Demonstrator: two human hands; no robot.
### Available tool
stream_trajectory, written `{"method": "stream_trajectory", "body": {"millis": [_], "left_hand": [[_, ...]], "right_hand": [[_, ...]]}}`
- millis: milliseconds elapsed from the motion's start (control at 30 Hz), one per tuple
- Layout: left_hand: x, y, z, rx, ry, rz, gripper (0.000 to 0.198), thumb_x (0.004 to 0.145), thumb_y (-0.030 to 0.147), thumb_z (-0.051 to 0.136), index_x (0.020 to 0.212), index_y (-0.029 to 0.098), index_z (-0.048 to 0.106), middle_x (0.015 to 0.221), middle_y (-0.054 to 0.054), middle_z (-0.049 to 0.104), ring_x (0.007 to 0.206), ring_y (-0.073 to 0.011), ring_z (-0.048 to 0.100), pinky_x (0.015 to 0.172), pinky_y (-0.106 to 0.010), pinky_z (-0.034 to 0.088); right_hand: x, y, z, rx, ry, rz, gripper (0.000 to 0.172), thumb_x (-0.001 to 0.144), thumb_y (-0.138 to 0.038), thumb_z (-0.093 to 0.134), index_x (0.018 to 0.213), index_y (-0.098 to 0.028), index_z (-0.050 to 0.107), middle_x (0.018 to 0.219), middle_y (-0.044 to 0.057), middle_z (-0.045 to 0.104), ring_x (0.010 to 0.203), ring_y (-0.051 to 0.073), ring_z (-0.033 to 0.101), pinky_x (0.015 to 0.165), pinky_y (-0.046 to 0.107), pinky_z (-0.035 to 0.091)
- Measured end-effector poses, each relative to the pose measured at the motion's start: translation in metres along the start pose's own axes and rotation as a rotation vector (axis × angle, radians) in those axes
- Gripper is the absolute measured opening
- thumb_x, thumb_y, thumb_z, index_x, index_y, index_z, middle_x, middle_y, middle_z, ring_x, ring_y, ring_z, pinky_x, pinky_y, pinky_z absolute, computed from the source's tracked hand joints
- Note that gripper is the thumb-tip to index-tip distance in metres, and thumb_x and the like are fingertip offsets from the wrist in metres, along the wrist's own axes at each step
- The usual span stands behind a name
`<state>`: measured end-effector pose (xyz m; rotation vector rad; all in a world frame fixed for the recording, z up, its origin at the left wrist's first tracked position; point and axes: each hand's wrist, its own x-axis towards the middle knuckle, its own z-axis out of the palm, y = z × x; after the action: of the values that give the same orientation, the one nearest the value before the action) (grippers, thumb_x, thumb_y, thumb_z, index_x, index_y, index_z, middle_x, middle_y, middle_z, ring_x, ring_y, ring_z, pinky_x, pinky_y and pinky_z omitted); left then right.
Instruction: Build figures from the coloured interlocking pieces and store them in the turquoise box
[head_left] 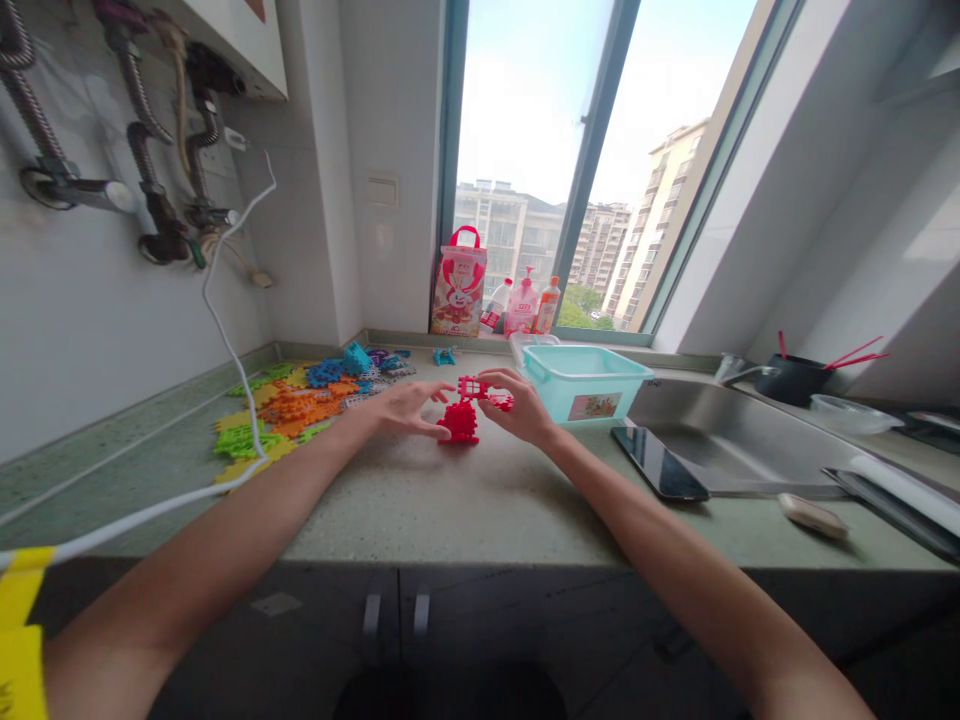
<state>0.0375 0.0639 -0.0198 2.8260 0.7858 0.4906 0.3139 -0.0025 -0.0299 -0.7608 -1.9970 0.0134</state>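
Observation:
A red stack of interlocking plastic building pieces point(459, 424) stands on the counter between my hands. My left hand point(411, 408) is at its left side, fingers apart, with the thumb close against the stack; whether it touches cannot be made out. At the stack's upper right, my right hand point(519, 402) has its thumb and fingers closed on a red interlocking piece point(471, 387) with square openings. Another bit of red shows under the right fingers, partly hidden by them. Left of my hands lies a spread of loose interlocking pieces point(300, 405) in orange, green, yellow, blue and purple.
A turquoise plastic tub point(589, 375) stands right of my hands, beside the sink point(720, 440). A phone point(660, 463) lies at the sink's edge. A white cable point(225, 330) crosses the left side. A gift bag point(459, 290) and bottles point(523, 305) line the windowsill.

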Motion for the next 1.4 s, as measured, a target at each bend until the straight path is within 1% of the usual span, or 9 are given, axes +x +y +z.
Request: {"method": "stream_trajectory", "body": {"millis": [133, 367, 533, 667, 800, 900, 1033, 1200, 1400], "left_hand": [[-0.001, -0.002, -0.003, -0.045, 0.002, 0.019, 0.095, 0.072, 0.064, 0.085, 0.150, 0.023, 0.049, 0.130, -0.011, 0.071, 0.117, -0.0296, 0.069, 0.097, -0.035, 0.051], [-0.003, -0.005, -0.005, -0.037, 0.048, 0.043, 0.079, 0.089, 0.068, 0.067, 0.150, 0.021, 0.049, 0.126, -0.012, 0.072, 0.116, -0.0279, 0.069, 0.100, -0.036, 0.049], [-0.003, -0.002, -0.005, -0.019, 0.058, 0.023, 0.078, 0.087, 0.067, 0.069, 0.148, 0.023, 0.050, 0.126, -0.010, 0.072, 0.113, -0.0267, 0.069, 0.099, -0.036, 0.050], [-0.003, -0.004, -0.004, -0.022, 0.062, 0.017, 0.084, 0.084, 0.071, 0.072, 0.148, 0.021, 0.050, 0.125, -0.012, 0.072, 0.114, -0.0281, 0.069, 0.099, -0.037, 0.050], [-0.003, -0.007, -0.003, -0.027, 0.065, 0.023, 0.076, 0.091, 0.069, 0.064, 0.147, 0.020, 0.051, 0.124, -0.013, 0.072, 0.112, -0.0279, 0.069, 0.097, -0.037, 0.049], [-0.003, -0.007, -0.003, -0.038, 0.089, -0.007, 0.064, 0.101, 0.065, 0.049, 0.145, 0.020, 0.054, 0.122, -0.012, 0.073, 0.110, -0.0266, 0.070, 0.096, -0.036, 0.049], [-0.003, -0.007, -0.003, -0.027, 0.118, -0.040, 0.062, 0.104, 0.065, 0.041, 0.144, 0.020, 0.057, 0.119, -0.011, 0.074, 0.108, -0.0265, 0.070, 0.096, -0.035, 0.049], [-0.004, -0.006, -0.004, -0.009, 0.125, -0.042, 0.064, 0.104, 0.066, 0.041, 0.144, 0.019, 0.058, 0.117, -0.010, 0.075, 0.107, -0.0269, 0.071, 0.093, -0.034, 0.049], [-0.005, -0.004, -0.004, -0.003, 0.124, -0.058, 0.064, 0.103, 0.067, 0.041, 0.142, 0.019, 0.059, 0.117, -0.010, 0.075, 0.107, -0.0269, 0.071, 0.092, -0.033, 0.050]], "right_hand": [[-0.001, -0.015, -0.002, 0.038, -0.110, -0.068, 0.038, 0.089, -0.026, 0.070, 0.126, -0.025, 0.068, 0.125, 0.010, 0.069, 0.115, 0.025, 0.067, 0.103, 0.039, 0.053], [-0.004, -0.014, 0.003, -0.028, -0.194, -0.103, 0.043, 0.086, -0.021, 0.071, 0.128, -0.027, 0.068, 0.124, 0.010, 0.068, 0.112, 0.024, 0.067, 0.100, 0.037, 0.054], [-0.003, -0.016, 0.000, -0.079, -0.239, -0.109, 0.044, 0.085, -0.017, 0.069, 0.128, -0.028, 0.069, 0.122, 0.008, 0.068, 0.110, 0.023, 0.067, 0.097, 0.036, 0.054], [0.001, -0.012, -0.011, -0.136, -0.167, -0.052, 0.046, 0.088, -0.013, 0.061, 0.131, -0.027, 0.066, 0.124, 0.008, 0.069, 0.113, 0.023, 0.066, 0.101, 0.037, 0.053], [-0.001, 0.003, -0.014, -0.323, -0.168, 0.132, 0.050, 0.089, -0.009, 0.055, 0.137, -0.020, 0.062, 0.132, 0.011, 0.068, 0.118, 0.025, 0.066, 0.105, 0.039, 0.051], [-0.008, 0.017, -0.007, -0.477, -0.322, 0.293, 0.046, 0.095, -0.022, 0.061, 0.141, -0.017, 0.060, 0.138, 0.016, 0.065, 0.121, 0.027, 0.065, 0.106, 0.038, 0.049], [-0.015, 0.030, 0.000, -0.543, -0.511, 0.378, 0.036, 0.100, -0.037, 0.061, 0.128, -0.017, 0.069, 0.123, 0.016, 0.071, 0.110, 0.025, 0.068, 0.100, 0.033, 0.050], [-0.014, 0.040, -0.003, -0.446, -0.484, 0.319, 0.022, 0.097, -0.026, 0.062, 0.113, -0.021, 0.077, 0.113, 0.010, 0.076, 0.108, 0.021, 0.069, 0.099, 0.027, 0.048], [-0.014, 0.046, 0.000, -0.376, -0.454, 0.283, 0.018, 0.097, -0.026, 0.064, 0.106, -0.020, 0.078, 0.104, 0.009, 0.078, 0.098, 0.020, 0.070, 0.091, 0.028, 0.050]]}}
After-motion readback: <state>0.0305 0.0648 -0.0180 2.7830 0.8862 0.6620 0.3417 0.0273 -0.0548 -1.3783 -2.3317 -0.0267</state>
